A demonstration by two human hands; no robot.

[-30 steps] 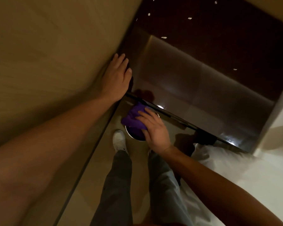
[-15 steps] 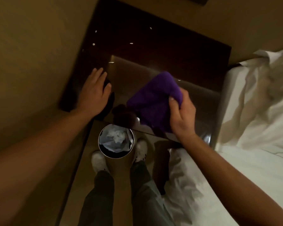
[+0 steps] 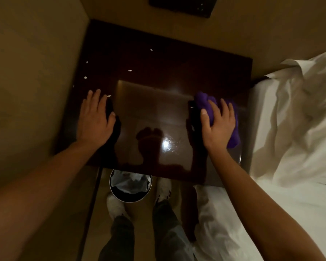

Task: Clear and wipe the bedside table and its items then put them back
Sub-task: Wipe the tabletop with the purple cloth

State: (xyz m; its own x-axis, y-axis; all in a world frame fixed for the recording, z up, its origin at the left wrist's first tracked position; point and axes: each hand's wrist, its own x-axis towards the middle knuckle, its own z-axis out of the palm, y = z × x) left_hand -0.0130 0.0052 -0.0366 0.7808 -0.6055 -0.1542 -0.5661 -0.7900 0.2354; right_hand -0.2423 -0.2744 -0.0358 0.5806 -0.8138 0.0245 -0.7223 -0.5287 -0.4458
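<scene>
Cloth (image 3: 231, 125), purple and crumpled, lies under the flat right hand (image 3: 217, 123) on the glossy dark bedside table (image 3: 158, 113).

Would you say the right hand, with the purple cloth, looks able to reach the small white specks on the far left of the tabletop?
Probably yes: the right hand presses the purple cloth near the bed side, and bare tabletop lies between it and the white specks.

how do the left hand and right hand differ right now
The left hand lies flat and bare on the bedside table near the wall; the right hand presses a purple cloth near the bed. Both rest on the tabletop with fingers spread.
</scene>
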